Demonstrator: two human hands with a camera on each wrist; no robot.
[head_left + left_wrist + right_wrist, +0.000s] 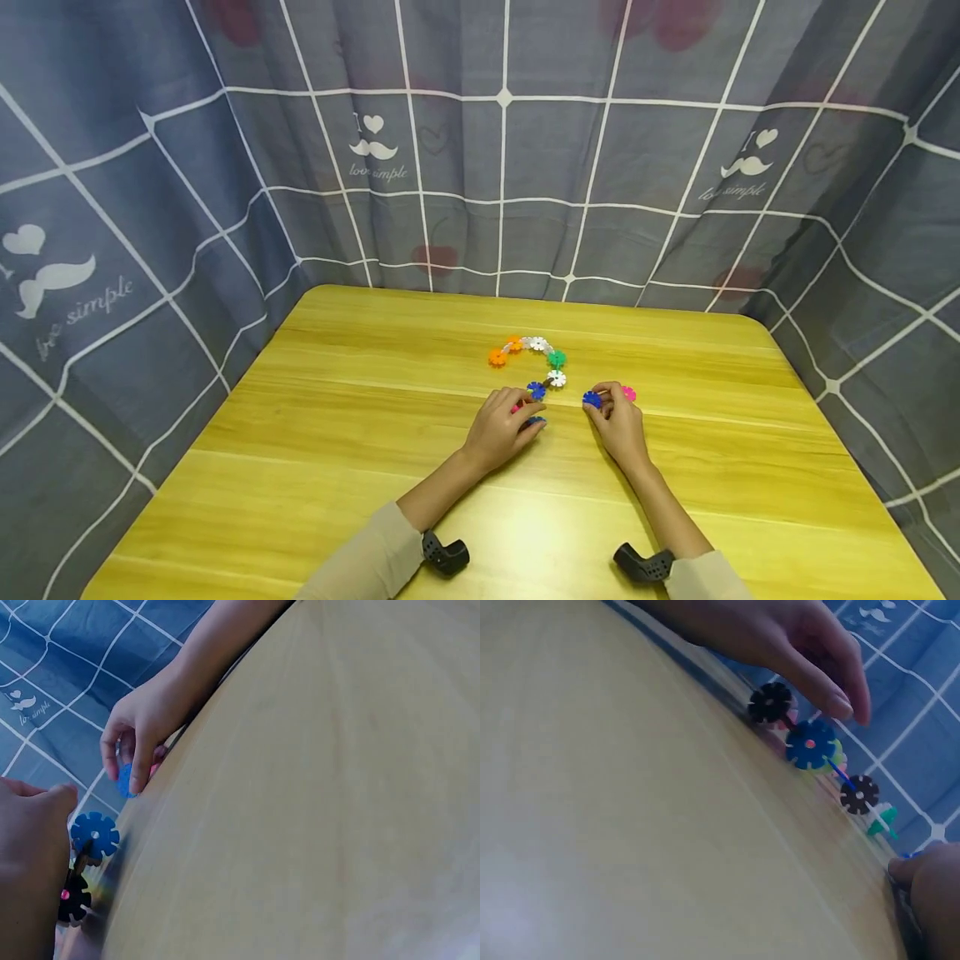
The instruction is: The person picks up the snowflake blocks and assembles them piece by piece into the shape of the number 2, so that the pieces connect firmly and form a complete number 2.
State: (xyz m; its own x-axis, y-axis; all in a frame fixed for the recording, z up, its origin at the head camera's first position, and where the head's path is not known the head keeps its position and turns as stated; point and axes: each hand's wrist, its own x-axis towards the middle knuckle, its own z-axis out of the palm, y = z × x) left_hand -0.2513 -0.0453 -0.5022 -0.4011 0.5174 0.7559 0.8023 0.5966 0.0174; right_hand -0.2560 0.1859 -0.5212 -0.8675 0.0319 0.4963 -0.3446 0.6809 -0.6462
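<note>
A curved chain of notched plastic snowflake discs lies mid-table, with an orange disc (497, 357), a green disc (557, 358), a white disc (556, 378) and a blue disc (536, 389). My left hand (501, 427) hovers over the chain's near end, thumb and fingers apart. Below it, a black disc (770, 703) and a blue disc (811, 744) stand upright in the right wrist view, joined by a dark piece. My right hand (620, 425) pinches a loose blue disc (592, 400) between thumb and fingers, right of the chain. A pink disc (629, 393) shows just behind its fingers.
The wooden table (315, 417) has rounded far corners. A grey-blue checked curtain (465, 167) hangs around its back and sides. Each wrist carries a black strap mount (446, 554).
</note>
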